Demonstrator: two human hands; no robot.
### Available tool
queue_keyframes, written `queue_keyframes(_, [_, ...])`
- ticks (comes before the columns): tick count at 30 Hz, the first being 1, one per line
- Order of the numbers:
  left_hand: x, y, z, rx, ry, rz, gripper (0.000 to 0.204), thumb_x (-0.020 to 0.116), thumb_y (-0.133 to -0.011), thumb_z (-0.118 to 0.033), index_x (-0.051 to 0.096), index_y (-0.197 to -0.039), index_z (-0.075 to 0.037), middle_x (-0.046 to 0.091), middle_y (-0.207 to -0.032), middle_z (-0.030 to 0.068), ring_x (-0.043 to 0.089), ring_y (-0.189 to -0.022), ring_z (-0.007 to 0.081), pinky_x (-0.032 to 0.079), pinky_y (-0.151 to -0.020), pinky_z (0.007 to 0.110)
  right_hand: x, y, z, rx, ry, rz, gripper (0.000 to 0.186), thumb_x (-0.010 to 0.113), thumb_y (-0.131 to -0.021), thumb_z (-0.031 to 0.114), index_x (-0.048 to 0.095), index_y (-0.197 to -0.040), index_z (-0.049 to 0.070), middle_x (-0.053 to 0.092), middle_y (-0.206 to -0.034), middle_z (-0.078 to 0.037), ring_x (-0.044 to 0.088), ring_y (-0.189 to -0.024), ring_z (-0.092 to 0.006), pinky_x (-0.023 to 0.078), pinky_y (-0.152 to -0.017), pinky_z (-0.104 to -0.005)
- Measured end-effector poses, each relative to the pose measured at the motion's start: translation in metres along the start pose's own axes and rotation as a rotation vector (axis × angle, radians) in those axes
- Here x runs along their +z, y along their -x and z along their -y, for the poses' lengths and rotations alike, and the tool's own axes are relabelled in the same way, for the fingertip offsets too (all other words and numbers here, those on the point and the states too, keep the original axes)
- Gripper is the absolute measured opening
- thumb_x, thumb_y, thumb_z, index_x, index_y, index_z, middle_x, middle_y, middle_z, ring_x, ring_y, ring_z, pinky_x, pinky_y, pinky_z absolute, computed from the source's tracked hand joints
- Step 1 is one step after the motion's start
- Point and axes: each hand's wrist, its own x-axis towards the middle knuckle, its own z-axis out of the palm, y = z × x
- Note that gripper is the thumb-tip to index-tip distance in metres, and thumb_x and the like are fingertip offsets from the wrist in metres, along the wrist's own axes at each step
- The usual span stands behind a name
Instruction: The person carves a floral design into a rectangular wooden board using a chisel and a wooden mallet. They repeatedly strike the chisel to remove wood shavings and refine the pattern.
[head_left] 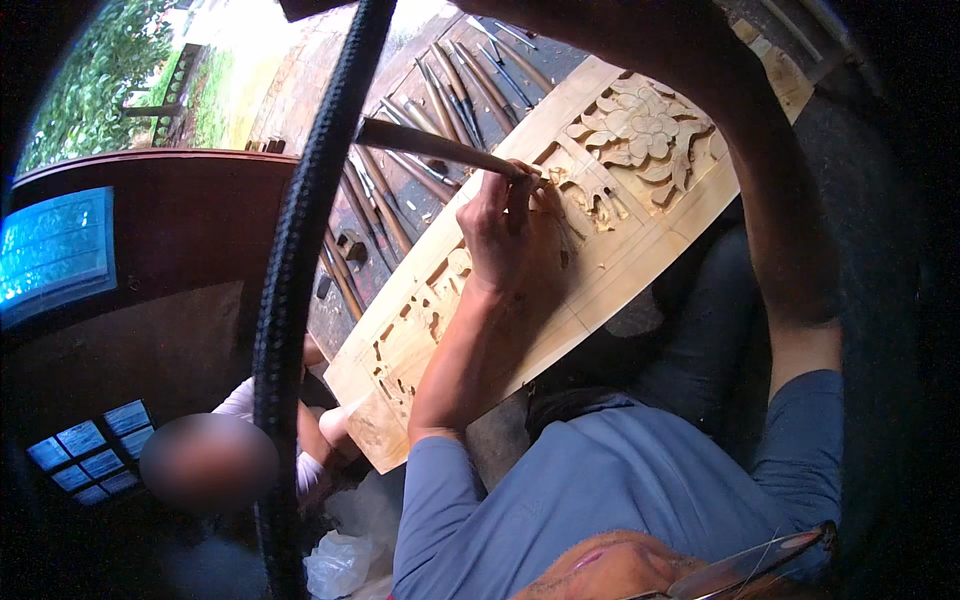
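Note:
My left hand [494, 222] is closed round the lower part of a wood-carving chisel [432, 148]. Its brown handle slants up to the left, and its cutting tip is hard to make out by my fingers. Under the hand lies a long pale wooden board [625, 275], carved partway along its length. A raised flower with leaves [650, 130] stands out toward its far right end. Small cut-out hollows [400, 335] dot the near left part. My right forearm [640, 25] bends up and over the board, and its hand is outside the picture.
Several chisels and gouges [480, 85] lie in a row on the dark worktop beyond the board. At lower left, another person [312, 440] sits near the board's end. A clear plastic bag [338, 565] lies below. A braided black cable [285, 300] crosses the view.

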Motion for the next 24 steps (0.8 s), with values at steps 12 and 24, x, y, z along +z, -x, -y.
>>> queue_keyframes(12, [0.009,0.002,0.004,-0.048,0.066,-0.069,0.021,0.075,-0.078,0.008,0.062,-0.092,-0.002,0.067,-0.078,0.0098,0.071,-0.068,0.0244,0.056,-0.062,0.031,-0.017,-0.016,0.022,-0.179,0.384,0.192,0.029,0.078,-0.085,0.017,0.073,-0.111,0.008,0.072,-0.083,-0.012,0.073,-0.072,-0.0268,0.058,-0.064,-0.0389])
queue_keyframes(24, [0.008,0.000,-0.002,-0.005,0.002,0.028,0.014,0.073,-0.081,0.004,0.065,-0.089,-0.003,0.066,-0.073,0.0135,0.071,-0.063,0.0265,0.055,-0.059,0.034,-0.032,-0.016,0.032,-0.183,0.483,0.262,0.020,0.078,-0.088,0.019,0.074,-0.106,0.011,0.070,-0.076,-0.009,0.071,-0.064,-0.0243,0.057,-0.055,-0.0384])
